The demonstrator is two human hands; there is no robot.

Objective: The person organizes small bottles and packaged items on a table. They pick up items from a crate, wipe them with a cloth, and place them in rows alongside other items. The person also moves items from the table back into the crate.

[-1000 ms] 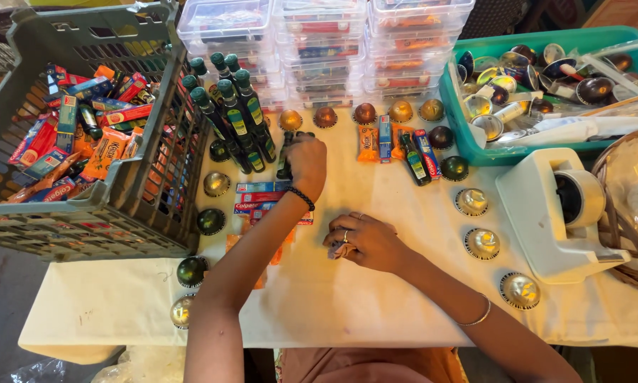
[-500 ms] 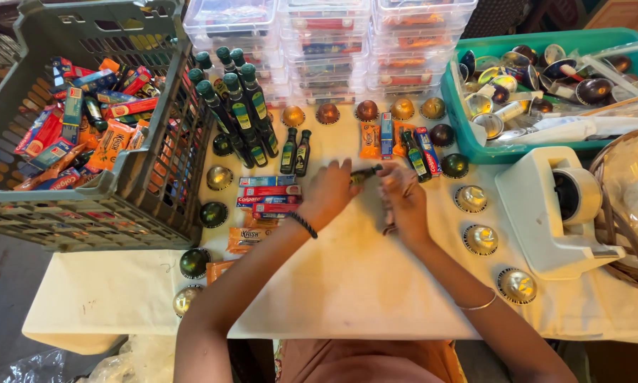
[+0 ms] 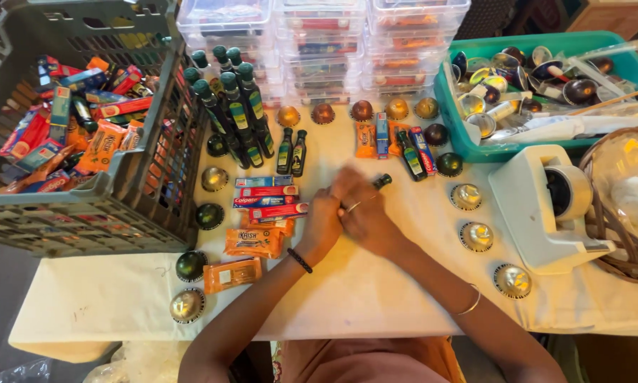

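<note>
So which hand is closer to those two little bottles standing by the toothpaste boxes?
Probably the left hand: it lies nearer the two small bottles. The right hand sits farther over, with another small bottle poking out above it.

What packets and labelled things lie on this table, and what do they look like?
Flat boxes: stacked left of the hands, long, red and blue.
Orange packets: below the boxes, flat, crinkled.
Small bottle: dark, held between left hand and right hand.
Tall bottles: beside the grey crate, dark green, coloured labels.
Clear tubs: stacked at the back, lidded.
</note>
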